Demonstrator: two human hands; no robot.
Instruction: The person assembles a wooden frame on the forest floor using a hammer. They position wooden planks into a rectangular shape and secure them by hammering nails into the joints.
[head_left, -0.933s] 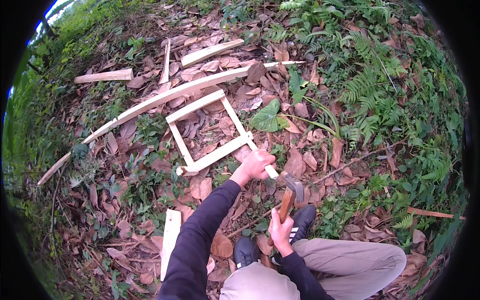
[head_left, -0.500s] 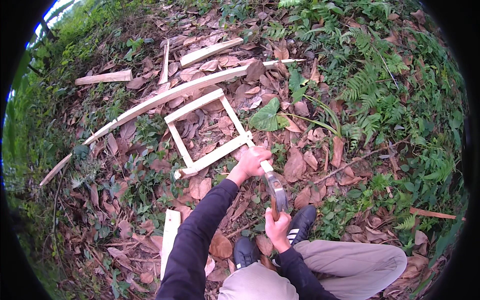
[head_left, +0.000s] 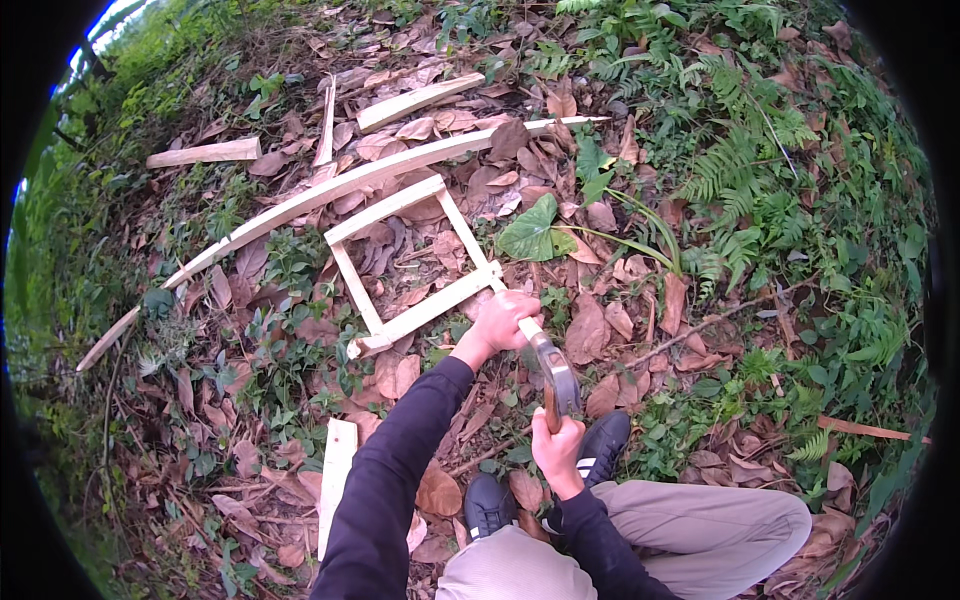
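Observation:
A pale wooden frame (head_left: 436, 305) of joined strips lies on the leaves ahead of me. My left hand (head_left: 506, 322) is closed around the strip that extends from its near right corner toward me. My right hand (head_left: 558, 447), close to my shoes, grips the brown handle of a claw hammer (head_left: 563, 388). The grey metal head is at the near end of that strip, just beyond my left fist. Whether the claw or the face meets the wood, and whether a nail is there, I cannot tell.
Beyond the frame runs a long pale wooden strip (head_left: 330, 190). Shorter wood pieces lie farther off, among them a block (head_left: 420, 101) and a stick (head_left: 205, 153). Another board (head_left: 338, 480) is beside my left forearm. Ferns (head_left: 735, 190) and a thin branch (head_left: 700, 328) are to the right.
The hammer head has shifted slightly to the right and tilted a little. My right hand has barely moved. My left hand keeps its grip on the frame, which stays in place.

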